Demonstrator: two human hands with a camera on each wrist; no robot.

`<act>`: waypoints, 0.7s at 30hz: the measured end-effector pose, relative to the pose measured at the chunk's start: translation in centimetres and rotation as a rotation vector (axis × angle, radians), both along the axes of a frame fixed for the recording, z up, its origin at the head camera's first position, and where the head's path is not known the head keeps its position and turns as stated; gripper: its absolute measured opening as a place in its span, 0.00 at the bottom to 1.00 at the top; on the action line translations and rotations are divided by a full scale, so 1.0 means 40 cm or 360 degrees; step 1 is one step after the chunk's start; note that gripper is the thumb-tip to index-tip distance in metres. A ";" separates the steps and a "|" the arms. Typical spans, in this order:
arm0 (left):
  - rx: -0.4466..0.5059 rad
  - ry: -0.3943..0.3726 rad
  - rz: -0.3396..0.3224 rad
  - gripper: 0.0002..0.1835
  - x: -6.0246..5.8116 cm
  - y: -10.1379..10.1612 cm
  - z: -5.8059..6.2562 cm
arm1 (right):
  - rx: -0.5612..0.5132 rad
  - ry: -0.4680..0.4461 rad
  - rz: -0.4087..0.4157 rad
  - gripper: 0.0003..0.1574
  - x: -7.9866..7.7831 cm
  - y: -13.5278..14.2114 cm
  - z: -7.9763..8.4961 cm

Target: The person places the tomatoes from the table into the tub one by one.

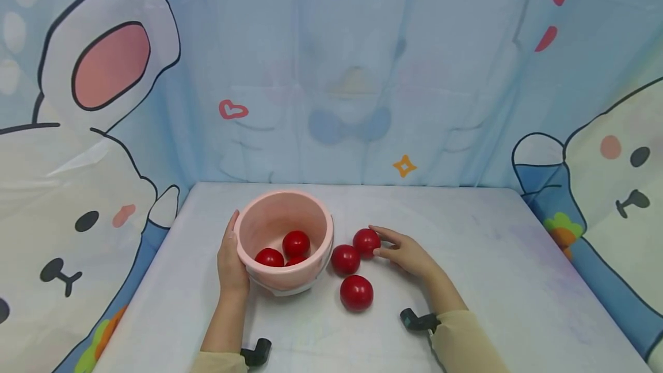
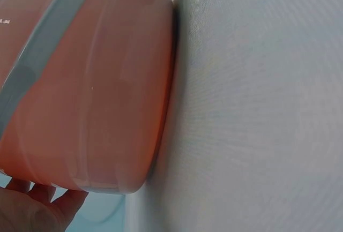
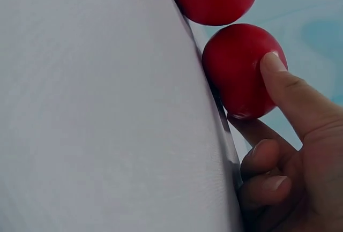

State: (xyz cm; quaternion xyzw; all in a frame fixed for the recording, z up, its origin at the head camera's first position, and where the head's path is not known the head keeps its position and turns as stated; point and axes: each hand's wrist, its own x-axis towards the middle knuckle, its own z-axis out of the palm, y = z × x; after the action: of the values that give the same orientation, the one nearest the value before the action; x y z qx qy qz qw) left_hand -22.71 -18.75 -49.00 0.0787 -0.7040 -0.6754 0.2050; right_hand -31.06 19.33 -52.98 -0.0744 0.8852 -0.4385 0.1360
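Observation:
A pink bucket [image 1: 287, 206] with a pale grey band stands upright on the table. Three red balls, one of them a red ball [image 1: 296, 243], lie inside it. My left hand [image 1: 231, 261] rests along the bucket's left side, its fingertips touching the wall in the left wrist view. To the bucket's right, my right hand [image 1: 406, 252] pinches a red ball [image 3: 244, 71] between thumb and forefinger, while its other fingers curl beneath. That ball is at table level. Close by on the table are a second red ball [image 1: 345, 260] and a nearer red ball [image 1: 356, 293].
The white table [image 1: 518, 281] reaches back to a blue curtain [image 1: 440, 45] printed with cartoon animals. Dark wrist mounts, a left mount [image 1: 256, 352] and a right mount [image 1: 418, 320], jut inward from the sleeves.

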 end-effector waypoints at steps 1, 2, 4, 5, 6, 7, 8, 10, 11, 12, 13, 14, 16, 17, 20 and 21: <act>-0.0002 0.0002 0.0001 0.24 0.000 0.000 0.000 | -0.0001 0.0002 -0.0012 0.43 0.002 -0.001 -0.001; -0.0005 0.0006 0.0001 0.24 0.000 0.000 -0.001 | -0.0002 0.0006 -0.0022 0.44 0.003 -0.001 -0.002; -0.0007 0.0010 0.0000 0.24 0.000 0.001 -0.001 | -0.0012 0.0021 -0.0039 0.43 0.006 -0.002 -0.003; -0.0005 0.0011 0.0000 0.24 0.001 0.001 0.000 | -0.0016 0.0033 -0.0044 0.43 0.007 -0.002 -0.005; -0.0007 0.0008 0.0001 0.24 0.001 0.001 0.000 | -0.0019 0.0040 -0.0055 0.43 0.008 -0.003 -0.007; -0.0007 0.0004 0.0002 0.24 0.001 0.001 0.000 | -0.0017 0.0050 -0.0059 0.43 0.008 -0.003 -0.009; -0.0008 0.0001 0.0005 0.24 0.001 0.001 0.001 | -0.0012 0.0062 -0.0061 0.44 0.009 -0.002 -0.011; -0.0004 -0.0008 0.0004 0.24 0.001 0.001 0.001 | -0.0011 0.0074 -0.0073 0.44 0.009 -0.002 -0.016; -0.0001 -0.0011 0.0004 0.23 0.002 0.001 0.002 | -0.0006 0.0080 -0.0079 0.44 0.008 -0.002 -0.018; -0.0001 -0.0013 0.0003 0.23 0.002 0.001 0.001 | -0.0002 0.0085 -0.0082 0.44 0.008 -0.002 -0.019; 0.0000 -0.0015 0.0001 0.23 0.002 0.001 0.001 | 0.0003 0.0089 -0.0088 0.45 0.008 -0.002 -0.021; -0.0003 -0.0016 0.0001 0.23 0.002 0.000 0.001 | 0.0007 0.0093 -0.0093 0.44 0.007 -0.002 -0.022; -0.0003 -0.0018 0.0000 0.24 0.002 0.000 0.001 | 0.0010 0.0094 -0.0103 0.44 0.006 -0.002 -0.024; 0.0000 -0.0015 -0.0001 0.24 0.002 0.000 0.001 | 0.0010 0.0095 -0.0104 0.44 0.005 -0.001 -0.025; 0.0004 -0.0008 -0.0001 0.24 0.002 0.001 0.001 | -0.0012 0.0077 -0.0113 0.44 0.001 0.001 -0.023; 0.0008 -0.0004 -0.0002 0.24 0.002 0.001 0.001 | -0.0020 0.0072 -0.0111 0.44 0.000 0.002 -0.023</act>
State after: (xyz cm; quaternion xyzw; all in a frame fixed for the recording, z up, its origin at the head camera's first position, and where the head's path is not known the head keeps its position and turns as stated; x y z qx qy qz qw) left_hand -22.62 -18.71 -48.94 0.0798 -0.7025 -0.6772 0.2035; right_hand -31.07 19.39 -53.88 -0.0542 0.8873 -0.4469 0.1001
